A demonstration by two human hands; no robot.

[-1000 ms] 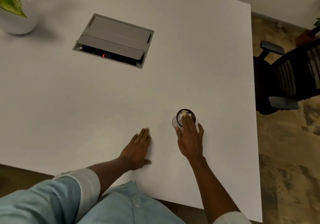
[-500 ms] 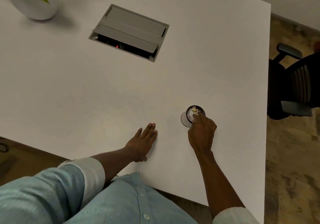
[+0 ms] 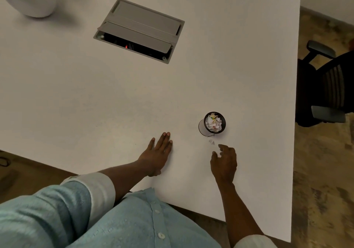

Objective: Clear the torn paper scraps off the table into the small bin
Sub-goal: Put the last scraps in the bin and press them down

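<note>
Paper scraps beside full bin; right hand loosely curled, empty; left hand flat on table.

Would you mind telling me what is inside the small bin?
The small bin holds crumpled white paper scraps, some with coloured marks, up near the rim. Anything beneath them, and the bin's bottom, is hidden.

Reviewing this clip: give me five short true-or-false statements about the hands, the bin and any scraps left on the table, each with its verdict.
1. The small bin holds crumpled paper. True.
2. The left hand lies flat on the table. True.
3. The right hand is inside the bin. False: it is on the near side of the bin, fingers loosely curled, holding nothing visible.
4. No scraps remain on the table. False: a small paper scrap lies between bin and right hand.
5. The bin has tipped over. False: it stands upright.
</note>
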